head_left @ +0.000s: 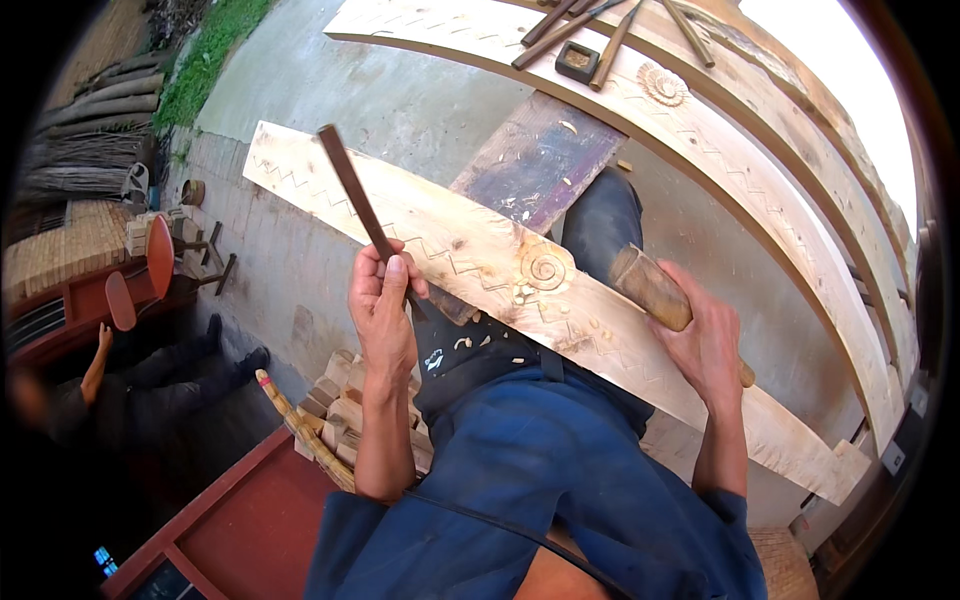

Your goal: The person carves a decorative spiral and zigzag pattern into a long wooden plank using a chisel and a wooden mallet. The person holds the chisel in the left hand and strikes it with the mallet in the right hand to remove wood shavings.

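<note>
Across my lap lies a long pale wooden board point(330, 195), with a zigzag line along it and a carved spiral point(545, 268) near its middle. Wood chips are scattered around the spiral. My left hand point(382, 310) is closed around a long dark carving chisel point(352, 185), tilted with its upper end pointing away from me; its lower end is partly hidden by the hand. In my right hand point(705, 335) is a wooden mallet point(650, 287), its thick head resting over or just above the board; I cannot tell whether they touch.
A second long carved board point(720, 165) curves past the far right, bearing several chisels point(612, 50) and a small dark square box point(577, 62). A stained plank point(540, 160) lies beyond my board. Wood offcuts point(345, 400) are heaped at left. Another person's hand point(104, 338) shows farther left.
</note>
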### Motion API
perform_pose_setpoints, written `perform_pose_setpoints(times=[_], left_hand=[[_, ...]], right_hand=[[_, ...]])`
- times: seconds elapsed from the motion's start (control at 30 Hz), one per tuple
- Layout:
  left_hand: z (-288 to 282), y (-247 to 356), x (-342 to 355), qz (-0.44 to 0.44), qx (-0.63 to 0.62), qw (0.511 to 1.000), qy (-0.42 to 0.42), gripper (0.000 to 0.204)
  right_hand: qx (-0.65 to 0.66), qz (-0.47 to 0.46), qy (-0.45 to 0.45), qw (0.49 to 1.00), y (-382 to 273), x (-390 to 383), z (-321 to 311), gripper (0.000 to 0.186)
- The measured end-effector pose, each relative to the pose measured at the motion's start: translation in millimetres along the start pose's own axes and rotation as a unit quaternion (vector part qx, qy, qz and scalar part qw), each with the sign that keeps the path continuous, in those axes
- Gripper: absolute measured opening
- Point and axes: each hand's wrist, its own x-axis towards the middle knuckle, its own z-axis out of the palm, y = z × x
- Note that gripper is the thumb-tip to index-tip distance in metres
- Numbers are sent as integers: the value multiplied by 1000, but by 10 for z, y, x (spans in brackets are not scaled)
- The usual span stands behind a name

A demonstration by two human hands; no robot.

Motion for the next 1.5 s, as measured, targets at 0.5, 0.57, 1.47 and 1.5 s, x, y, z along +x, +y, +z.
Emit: perform_pose_setpoints(times=[0.5,0.57,1.47,1.5], left_hand=[[88,-38,-332,190,326,920,-103,32],[223,-195,-276,279,373,864,-190,25],[165,-90,-166,129,-47,991,5,22],[159,-117,-145,126,-49,991,22,21]], right_hand=[[-105,-50,86,990,-240,-98,219,66],[-100,31,107,989,-160,-300,263,67],[7,2,195,981,-446,155,-255,64],[6,-22,185,983,-561,256,-217,65]])
